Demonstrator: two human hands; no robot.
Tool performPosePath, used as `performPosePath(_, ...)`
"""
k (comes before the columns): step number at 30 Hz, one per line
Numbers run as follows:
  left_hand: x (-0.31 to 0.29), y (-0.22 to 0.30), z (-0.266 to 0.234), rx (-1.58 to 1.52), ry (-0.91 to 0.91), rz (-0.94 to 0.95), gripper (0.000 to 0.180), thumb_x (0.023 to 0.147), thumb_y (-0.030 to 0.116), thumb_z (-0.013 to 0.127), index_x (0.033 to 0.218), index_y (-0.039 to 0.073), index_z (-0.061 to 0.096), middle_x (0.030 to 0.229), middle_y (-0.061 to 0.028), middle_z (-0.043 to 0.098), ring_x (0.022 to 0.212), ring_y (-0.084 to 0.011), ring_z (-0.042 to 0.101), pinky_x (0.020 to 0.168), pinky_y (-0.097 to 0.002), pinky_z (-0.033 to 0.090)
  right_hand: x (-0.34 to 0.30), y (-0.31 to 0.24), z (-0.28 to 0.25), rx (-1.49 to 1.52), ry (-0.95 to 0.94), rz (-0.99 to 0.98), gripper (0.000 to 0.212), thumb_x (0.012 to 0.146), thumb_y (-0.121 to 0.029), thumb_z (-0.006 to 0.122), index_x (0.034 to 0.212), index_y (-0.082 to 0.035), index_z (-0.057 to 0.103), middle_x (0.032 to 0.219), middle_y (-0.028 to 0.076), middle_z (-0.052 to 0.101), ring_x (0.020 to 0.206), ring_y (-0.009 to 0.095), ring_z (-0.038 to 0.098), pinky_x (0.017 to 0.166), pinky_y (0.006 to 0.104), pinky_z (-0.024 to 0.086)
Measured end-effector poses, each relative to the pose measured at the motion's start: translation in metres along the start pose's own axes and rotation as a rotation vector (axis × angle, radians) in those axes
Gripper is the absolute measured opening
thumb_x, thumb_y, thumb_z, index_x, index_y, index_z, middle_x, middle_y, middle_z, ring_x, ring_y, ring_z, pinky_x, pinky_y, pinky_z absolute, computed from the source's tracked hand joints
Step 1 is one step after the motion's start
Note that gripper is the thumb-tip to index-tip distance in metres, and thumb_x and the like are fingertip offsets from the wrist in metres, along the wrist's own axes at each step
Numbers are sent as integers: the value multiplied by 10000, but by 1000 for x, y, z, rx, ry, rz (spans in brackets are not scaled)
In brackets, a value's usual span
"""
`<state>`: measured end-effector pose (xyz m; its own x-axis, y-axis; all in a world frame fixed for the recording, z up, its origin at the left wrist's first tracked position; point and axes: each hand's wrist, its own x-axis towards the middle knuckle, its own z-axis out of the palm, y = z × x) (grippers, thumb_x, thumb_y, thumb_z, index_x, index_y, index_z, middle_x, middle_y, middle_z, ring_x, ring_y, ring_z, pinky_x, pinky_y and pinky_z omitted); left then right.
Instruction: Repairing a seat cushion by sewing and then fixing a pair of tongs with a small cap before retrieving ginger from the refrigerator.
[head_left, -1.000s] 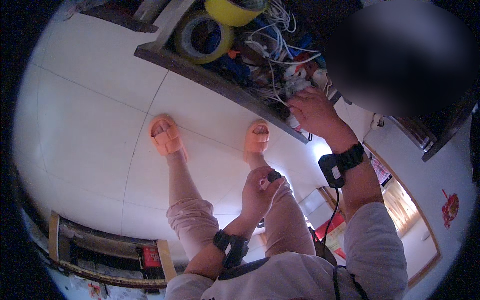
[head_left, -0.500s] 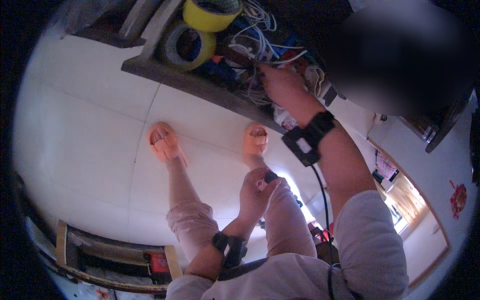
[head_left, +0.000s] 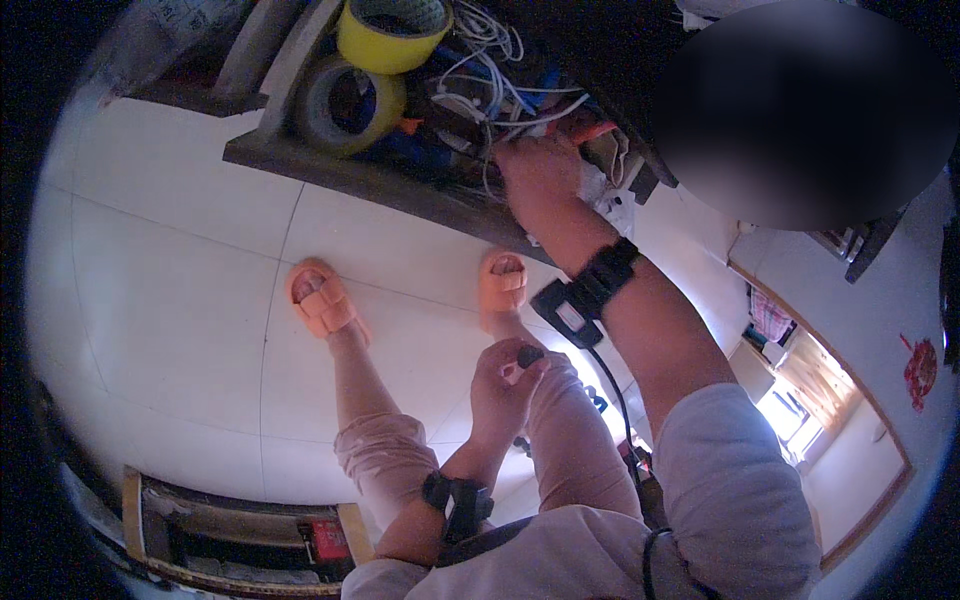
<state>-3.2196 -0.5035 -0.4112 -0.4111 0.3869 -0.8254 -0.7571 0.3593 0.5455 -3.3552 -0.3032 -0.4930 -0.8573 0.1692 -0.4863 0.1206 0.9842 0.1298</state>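
Note:
My right hand [head_left: 538,172] reaches into an open drawer [head_left: 370,183] full of clutter. Its fingertips are hidden among loose cables and small things. White cables [head_left: 490,40] lie tangled just beyond it. To its left are a yellow tape roll [head_left: 393,45] and a paler roll of tape [head_left: 318,105]. A crumpled white plastic bag [head_left: 612,205] sits beside my right wrist. Over my right knee, my left hand [head_left: 500,395] is closed around a small thing with a round black end [head_left: 530,355] and a pale part; its kind is unclear.
Orange slippers [head_left: 325,298] are on my feet on the pale tiled floor [head_left: 180,270]. At the lower left stands another open drawer [head_left: 240,540] with a red box [head_left: 328,540] in it. A black cord [head_left: 625,405] trails from the device on my right wrist.
My right hand has shifted slightly left and down in the view, still inside the drawer. The whole view has tilted a little. My left hand keeps its hold over the knee.

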Motion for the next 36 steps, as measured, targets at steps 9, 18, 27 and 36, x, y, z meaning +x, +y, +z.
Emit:
performPosePath(9, -2, 3, -7, -44, -9, -44, 353, 770, 180, 735, 1060, 39, 590, 1046, -96, 609, 939, -201, 599, 818, -327, 469, -37, 1, -8, 17, 9, 41, 210, 751, -148, 556, 950, -102, 607, 812, 106, 631, 858, 292, 586, 767, 446, 431)
performPosePath(18, -3, 4, -4, -91, 16, -28, 378, 758, 173, 746, 1079, 42, 594, 1071, -92, 607, 939, -194, 603, 795, -325, 476, -16, -21, -13, 443, 153, -6, 220, 744, -79, 626, 964, -94, 612, 900, 115, 616, 897, 320, 561, 825, 422, 425)
performPosePath(27, 1, 4, -18, -110, 70, -33, 248, 752, 153, 732, 942, 47, 614, 986, -114, 607, 899, -250, 588, 783, -338, 474, -33, 13, -14, 739, 191, 447, 297, 869, -180, 573, 1133, -44, 574, 1163, 164, 573, 1103, 305, 531, 956, 372, 396)
performPosePath(36, -5, 7, -32, -121, 111, -2, 339, 751, 146, 735, 1024, 18, 581, 1021, -154, 585, 927, -269, 610, 803, -334, 497, -62, 50, 80, -61, -166, -2, 470, 867, -236, 554, 1296, -60, 474, 1442, 301, 184, 1330, 455, 187, 1100, 464, 183)
